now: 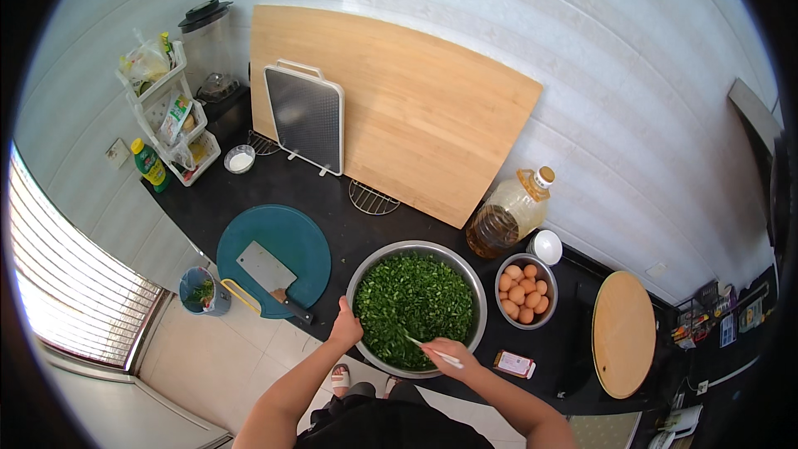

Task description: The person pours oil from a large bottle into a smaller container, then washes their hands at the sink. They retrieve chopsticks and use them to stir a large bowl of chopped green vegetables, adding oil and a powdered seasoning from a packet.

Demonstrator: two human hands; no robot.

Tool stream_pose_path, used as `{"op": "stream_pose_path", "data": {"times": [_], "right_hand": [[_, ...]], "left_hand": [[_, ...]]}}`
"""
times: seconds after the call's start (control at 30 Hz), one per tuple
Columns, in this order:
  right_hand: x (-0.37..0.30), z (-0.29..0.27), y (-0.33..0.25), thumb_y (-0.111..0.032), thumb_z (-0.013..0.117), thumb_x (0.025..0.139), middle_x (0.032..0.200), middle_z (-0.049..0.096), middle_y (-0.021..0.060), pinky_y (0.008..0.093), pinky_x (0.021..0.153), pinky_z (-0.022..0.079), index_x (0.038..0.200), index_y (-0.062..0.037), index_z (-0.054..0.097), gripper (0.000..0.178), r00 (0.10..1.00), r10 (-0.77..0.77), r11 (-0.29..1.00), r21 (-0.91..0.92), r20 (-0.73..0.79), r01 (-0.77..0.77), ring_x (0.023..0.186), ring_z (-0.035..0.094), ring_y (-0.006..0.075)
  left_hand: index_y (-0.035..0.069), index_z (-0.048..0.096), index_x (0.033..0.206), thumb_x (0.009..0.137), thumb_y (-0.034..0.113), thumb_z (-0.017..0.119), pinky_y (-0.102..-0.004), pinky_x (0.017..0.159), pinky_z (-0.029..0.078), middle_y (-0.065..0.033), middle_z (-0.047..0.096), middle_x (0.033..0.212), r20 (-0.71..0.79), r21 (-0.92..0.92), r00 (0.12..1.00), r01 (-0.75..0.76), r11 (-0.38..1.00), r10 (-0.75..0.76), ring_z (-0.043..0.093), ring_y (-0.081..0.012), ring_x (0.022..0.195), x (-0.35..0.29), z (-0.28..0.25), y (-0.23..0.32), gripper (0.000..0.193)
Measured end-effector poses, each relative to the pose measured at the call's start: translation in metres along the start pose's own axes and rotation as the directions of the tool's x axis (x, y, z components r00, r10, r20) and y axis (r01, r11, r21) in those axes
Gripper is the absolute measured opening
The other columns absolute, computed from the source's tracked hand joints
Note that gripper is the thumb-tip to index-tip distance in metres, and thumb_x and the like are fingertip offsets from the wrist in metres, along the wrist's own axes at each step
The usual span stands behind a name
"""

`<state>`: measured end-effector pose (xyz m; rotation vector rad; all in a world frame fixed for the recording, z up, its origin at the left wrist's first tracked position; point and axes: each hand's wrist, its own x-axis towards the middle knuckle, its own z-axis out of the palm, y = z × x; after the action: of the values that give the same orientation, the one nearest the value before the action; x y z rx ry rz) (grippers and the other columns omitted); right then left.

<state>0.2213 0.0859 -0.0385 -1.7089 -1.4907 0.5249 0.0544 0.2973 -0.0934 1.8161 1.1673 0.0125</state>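
Note:
A large steel mixing bowl, full of chopped leafy greens, stands on the dark counter in front of me. My left hand grips its left rim, thumb uppermost, with the other fingers partly hidden. In my right hand, over the near right rim, are slim white chopsticks; their tips reach into the greens. Left of the bowl, a cleaver with a dark handle lies on a round teal cutting board. To the right sits a smaller metal bowl of brown eggs.
Behind the bowls stand a big oil jug and a white bowl. A small red-and-white box and a round wooden board lie right. A large wooden board leans on the wall. A bin hangs left.

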Motion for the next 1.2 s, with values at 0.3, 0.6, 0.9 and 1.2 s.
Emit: {"op": "stream_pose_path", "data": {"times": [0.3,0.6,0.9,1.2], "right_hand": [[0.048,0.008,0.052,-0.01,0.058,0.084,0.08,0.062,0.014,0.03,0.065,0.047,0.09,-0.0016,0.066,0.013,0.884,0.267,0.964,0.117,-0.383,-0.24,0.073,0.06,0.0238],[-0.017,-0.009,0.007,-0.005,0.057,0.083,0.076,0.059,0.0122,0.032,0.057,0.046,0.094,-0.0038,0.065,0.014,0.993,0.111,0.993,0.043,0.05,-0.113,0.066,0.059,0.0263],[0.05,0.016,0.047,-0.009,0.057,0.084,0.077,0.059,0.015,0.0344,0.06,0.047,0.092,-0.0024,0.064,0.013,0.921,0.105,0.994,0.042,-0.375,-0.097,0.069,0.059,0.0297],[-0.03,-0.025,0.038,-0.009,0.058,0.084,0.074,0.061,0.0127,0.0317,0.058,0.046,0.09,-0.0018,0.066,0.012,0.995,-0.004,1.0,-0.028,-0.095,0.001,0.066,0.06,0.0256]], "left_hand": [[-0.001,0.006,0.136,0.083,0.004,0.047,-0.0451,0.076,0.046,-0.0331,0.052,0.106,-0.003,0.024,1.0,-0.002,1.0,0.002,0.057,-0.0419,0.092,0.003,0.003,-0.003,0.068],[-0.002,0.005,0.136,0.081,0.003,0.047,-0.0455,0.073,0.047,-0.0321,0.056,0.094,-0.041,0.046,0.998,-0.036,0.998,0.038,0.059,-0.0423,0.086,0.005,0.005,-0.008,0.069],[0.001,0.005,0.137,0.086,0.005,0.046,-0.0463,0.074,0.046,-0.0325,0.055,0.099,-0.003,0.055,1.0,0.008,0.998,-0.008,0.058,-0.0415,0.088,0.001,0.003,0.0,0.066],[-0.002,0.005,0.136,0.082,0.004,0.048,-0.0461,0.077,0.045,-0.0334,0.055,0.099,-0.054,0.075,0.998,-0.023,0.997,0.027,0.057,-0.0437,0.089,0.01,0.01,-0.015,0.069]]}}
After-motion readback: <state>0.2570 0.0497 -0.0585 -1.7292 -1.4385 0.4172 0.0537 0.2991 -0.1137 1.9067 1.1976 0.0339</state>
